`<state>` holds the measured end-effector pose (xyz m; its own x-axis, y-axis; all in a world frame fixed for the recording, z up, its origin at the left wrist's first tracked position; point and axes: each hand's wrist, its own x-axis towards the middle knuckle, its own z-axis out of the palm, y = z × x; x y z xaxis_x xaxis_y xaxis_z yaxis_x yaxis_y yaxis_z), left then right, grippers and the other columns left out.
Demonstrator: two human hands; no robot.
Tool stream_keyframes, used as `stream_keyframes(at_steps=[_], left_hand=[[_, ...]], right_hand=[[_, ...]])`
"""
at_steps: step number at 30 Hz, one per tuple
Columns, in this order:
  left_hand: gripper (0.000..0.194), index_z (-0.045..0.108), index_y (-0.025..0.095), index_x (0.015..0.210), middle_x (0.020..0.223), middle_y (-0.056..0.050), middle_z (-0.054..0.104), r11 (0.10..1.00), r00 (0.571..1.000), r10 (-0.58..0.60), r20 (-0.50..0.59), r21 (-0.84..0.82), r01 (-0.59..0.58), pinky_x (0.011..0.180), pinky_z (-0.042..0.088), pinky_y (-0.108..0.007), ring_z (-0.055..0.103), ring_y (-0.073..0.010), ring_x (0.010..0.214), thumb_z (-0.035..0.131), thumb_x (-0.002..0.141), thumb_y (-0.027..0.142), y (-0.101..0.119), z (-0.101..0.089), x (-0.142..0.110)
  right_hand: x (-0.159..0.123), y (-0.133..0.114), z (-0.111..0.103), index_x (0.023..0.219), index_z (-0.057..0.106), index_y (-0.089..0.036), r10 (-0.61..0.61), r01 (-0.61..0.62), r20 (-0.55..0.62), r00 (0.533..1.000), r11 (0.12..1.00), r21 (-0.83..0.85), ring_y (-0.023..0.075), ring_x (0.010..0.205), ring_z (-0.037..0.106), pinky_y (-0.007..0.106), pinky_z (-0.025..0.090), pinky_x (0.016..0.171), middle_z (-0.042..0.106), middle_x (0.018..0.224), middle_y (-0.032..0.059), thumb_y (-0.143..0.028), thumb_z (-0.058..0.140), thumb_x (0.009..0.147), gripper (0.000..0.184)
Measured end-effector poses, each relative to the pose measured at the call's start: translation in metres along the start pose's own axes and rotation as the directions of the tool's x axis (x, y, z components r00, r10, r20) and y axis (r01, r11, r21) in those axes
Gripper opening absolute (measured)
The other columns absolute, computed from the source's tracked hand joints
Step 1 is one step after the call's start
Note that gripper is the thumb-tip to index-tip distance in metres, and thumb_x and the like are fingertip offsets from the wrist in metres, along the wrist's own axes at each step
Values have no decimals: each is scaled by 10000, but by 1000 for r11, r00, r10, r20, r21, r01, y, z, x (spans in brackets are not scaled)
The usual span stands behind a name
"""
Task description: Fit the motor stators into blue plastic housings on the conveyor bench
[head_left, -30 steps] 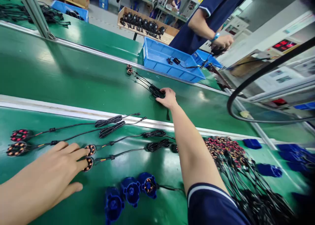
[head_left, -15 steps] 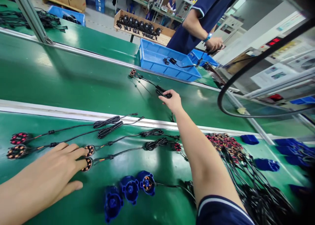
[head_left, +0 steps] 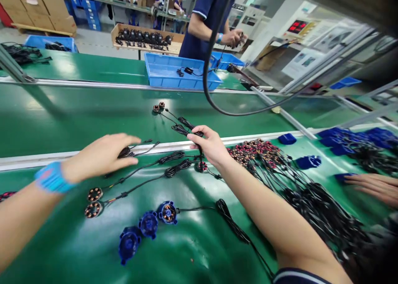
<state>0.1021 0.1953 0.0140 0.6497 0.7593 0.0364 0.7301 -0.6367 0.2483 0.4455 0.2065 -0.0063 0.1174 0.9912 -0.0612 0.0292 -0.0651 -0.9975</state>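
My right hand (head_left: pixel 207 145) pinches a black coiled cable (head_left: pixel 182 129) between thumb and fingers above the middle green strip. Two cables lie together there, ending in two small copper-wound stators (head_left: pixel 158 107). My left hand (head_left: pixel 107 154) is stretched out, thumb apart, over another coiled cable (head_left: pixel 124 152) at the white rail; its palm side is hidden. Below it, two stators (head_left: pixel 94 201) lie side by side with their leads running right to coiled cables (head_left: pixel 178 168). Nearer me sit blue housings (head_left: pixel 129 243), one of them holding a stator (head_left: pixel 168 213).
A pile of stators (head_left: pixel 258 151) with black cables (head_left: pixel 323 209) lies right, beside blue housings (head_left: pixel 307 162). Another person's hand (head_left: pixel 374 186) reaches in at the right edge. Behind stands a co-worker (head_left: pixel 199 31) by a blue bin (head_left: pixel 183 81). A black hose (head_left: pixel 230 112) hangs in front.
My left hand has moved from the paired stators up to the coiled cables by the rail. A second stator and cable now lie beside the first on the middle strip. The view has shifted.
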Motion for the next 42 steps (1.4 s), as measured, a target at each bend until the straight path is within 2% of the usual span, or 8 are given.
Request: stream_keyframes(at_steps=[4,9,15,20,25,31,37,42], left_hand=[[788,304,183,1564,1480,-167,478,985,989,-138,-54,96,143,1035,480,-427,562,-344,1277,634,922,500,-1,26,106],[719,360,201,1527,1470,-162,471,981,988,-145,-59,122,151,1018,507,-485,586,-309,1213,685,922,416,9,69,195],[406,565,184,1331,1309,-109,598,983,994,-109,-15,147,110,948,566,-465,629,-246,1125,621,986,390,18,85,246],[395,580,177,1303,1316,-110,593,975,995,-83,62,212,68,913,581,-444,636,-236,1094,649,969,375,27,69,250],[373,627,167,1232,1478,-147,446,949,996,-92,17,305,82,860,568,-384,705,-276,1002,707,895,304,35,23,178],[365,605,167,1135,1546,-128,389,869,964,-258,-58,422,258,691,576,-402,717,-237,751,690,894,428,58,-19,0],[347,603,174,1020,1449,-141,469,826,879,-473,-52,320,464,579,550,-392,673,-201,655,681,877,480,90,8,-145],[318,631,203,967,1189,-65,531,814,807,-580,109,58,577,642,558,-378,583,-126,556,699,872,499,107,37,-175]], right_hand=[[-55,4,-25,921,597,-198,108,-107,-6,994,990,92,85,600,592,204,550,548,581,787,-43,-430,951,586,539],[-96,10,-53,949,618,-205,131,-113,-132,983,984,135,92,656,569,215,564,586,569,792,-37,-424,964,592,543],[-108,16,-73,987,680,-198,177,-148,-234,956,979,137,96,699,499,221,571,584,529,814,-25,-418,980,550,574],[-110,20,-91,1026,702,-182,170,-166,-259,951,985,38,92,636,497,239,557,573,581,815,-9,-452,961,553,603],[-110,17,-119,1027,729,-178,15,-70,-192,981,956,-286,99,556,538,236,491,508,668,887,45,-474,882,677,483],[-97,1,-109,940,755,-186,-69,82,50,996,930,-358,108,617,563,234,504,496,672,1191,125,-452,865,705,372],[-74,-13,-55,930,762,-178,128,80,422,897,894,-441,93,614,536,201,413,469,683,1158,119,-496,838,729,384],[-54,-10,-35,992,745,-165,344,3,497,796,820,-572,93,580,496,204,364,448,701,1054,117,-569,827,713,498]])
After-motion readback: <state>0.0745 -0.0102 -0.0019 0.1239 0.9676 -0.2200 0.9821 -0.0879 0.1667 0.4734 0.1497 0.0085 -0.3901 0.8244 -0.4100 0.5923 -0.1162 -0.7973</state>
